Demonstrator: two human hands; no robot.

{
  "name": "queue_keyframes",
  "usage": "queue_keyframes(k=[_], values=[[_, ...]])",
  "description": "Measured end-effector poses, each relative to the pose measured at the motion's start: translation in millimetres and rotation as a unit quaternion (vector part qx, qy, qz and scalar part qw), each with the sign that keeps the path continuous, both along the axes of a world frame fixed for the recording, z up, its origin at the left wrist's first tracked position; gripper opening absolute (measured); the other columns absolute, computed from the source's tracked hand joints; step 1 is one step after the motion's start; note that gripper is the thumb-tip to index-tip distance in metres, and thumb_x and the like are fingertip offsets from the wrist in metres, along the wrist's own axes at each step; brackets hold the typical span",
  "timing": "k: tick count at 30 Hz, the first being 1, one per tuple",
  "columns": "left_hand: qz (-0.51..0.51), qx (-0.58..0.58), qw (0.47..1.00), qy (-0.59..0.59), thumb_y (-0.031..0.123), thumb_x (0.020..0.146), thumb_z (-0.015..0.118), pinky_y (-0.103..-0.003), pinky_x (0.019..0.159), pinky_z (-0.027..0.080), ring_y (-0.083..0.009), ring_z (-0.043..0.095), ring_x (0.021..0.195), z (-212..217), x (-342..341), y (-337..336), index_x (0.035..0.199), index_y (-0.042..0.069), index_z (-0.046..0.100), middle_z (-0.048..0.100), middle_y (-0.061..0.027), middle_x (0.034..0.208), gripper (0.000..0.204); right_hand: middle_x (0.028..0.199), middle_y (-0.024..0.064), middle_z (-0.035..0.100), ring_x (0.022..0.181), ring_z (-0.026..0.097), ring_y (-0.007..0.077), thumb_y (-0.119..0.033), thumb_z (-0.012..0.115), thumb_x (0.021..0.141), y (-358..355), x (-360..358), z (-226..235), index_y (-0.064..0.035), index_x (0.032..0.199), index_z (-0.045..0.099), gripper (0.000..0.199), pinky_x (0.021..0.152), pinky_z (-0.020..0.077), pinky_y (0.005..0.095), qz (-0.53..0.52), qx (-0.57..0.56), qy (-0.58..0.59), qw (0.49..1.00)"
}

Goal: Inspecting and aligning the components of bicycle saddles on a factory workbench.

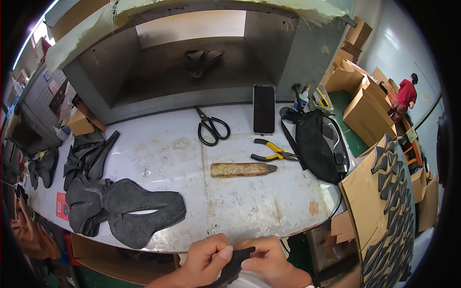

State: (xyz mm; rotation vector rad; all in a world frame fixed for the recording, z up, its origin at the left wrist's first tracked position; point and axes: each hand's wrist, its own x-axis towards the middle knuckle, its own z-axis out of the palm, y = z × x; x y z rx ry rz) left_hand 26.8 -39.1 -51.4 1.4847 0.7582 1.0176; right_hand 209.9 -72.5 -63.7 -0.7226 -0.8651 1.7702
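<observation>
Work on the dark piece (pixel 235 265) is judged under way and unfinished: it is held in both hands at the near edge of the tabletop (pixel 230 201), well nearer than the scissors (pixel 207 123). The left hand (pixel 205 259) has its grip closed, thumb pressed to the piece; the right hand (pixel 270 259) has its grip likewise closed, pinching the upper end. The lower part is partly covered, so the degree of completion cannot be told. Left of the scissors and nearer lie flat cutouts (pixel 132 198); farther left, folded parts (pixel 102 157). Both groups possibly await handling; their status is not confirmed. Beyond the scissors, inside the cabinet (pixel 192 106), sits a strapped part (pixel 196 70). Far right of the scissors, a board (pixel 354 194) carries many dark parts (pixel 390 197), judged an accumulated batch. The pliers (pixel 282 154), right of the scissors and nearer, lie unheld.
</observation>
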Motion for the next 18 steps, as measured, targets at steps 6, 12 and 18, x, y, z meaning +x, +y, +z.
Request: queue_keyframes(k=[6,12,18], values=[[-0.035,-0.301,0.953,-0.028,0.013,0.096,0.052,-0.029,0.054,0.039,-0.0133,0.047,0.057,9,-6,2,0.081,0.003,0.055,0.053,-0.0068,0.067,0.018,0.102,0.0151,0.069,0.090,0.066,0.0208,0.003,0.065,0.087,-1,-12,-14,0.0083,0.107,0.065,0.021,0.081,0.0532,0.0335,-0.007,-0.135,0.217,0.967],[-0.071,-0.140,0.987,0.044,0.023,0.098,0.053,-0.029,0.056,0.042,-0.0111,0.052,0.061,-2,-17,0,0.078,0.002,0.058,0.060,-0.0037,0.071,0.030,0.098,0.0147,0.069,0.087,0.066,0.0211,0.003,0.064,0.087,5,-9,-10,0.0087,0.104,0.065,0.018,0.079,0.0547,0.0350,-0.043,-0.146,0.193,0.969],[-0.073,-0.129,0.989,0.016,0.022,0.097,0.056,-0.025,0.059,0.044,-0.0074,0.054,0.065,-12,-15,4,0.084,-0.002,0.064,0.064,-0.0013,0.073,0.029,0.095,0.0132,0.069,0.085,0.066,0.0184,0.004,0.064,0.087,5,-12,-6,0.0091,0.105,0.064,0.018,0.078,0.0542,0.0320,-0.064,-0.219,0.218,0.949]])
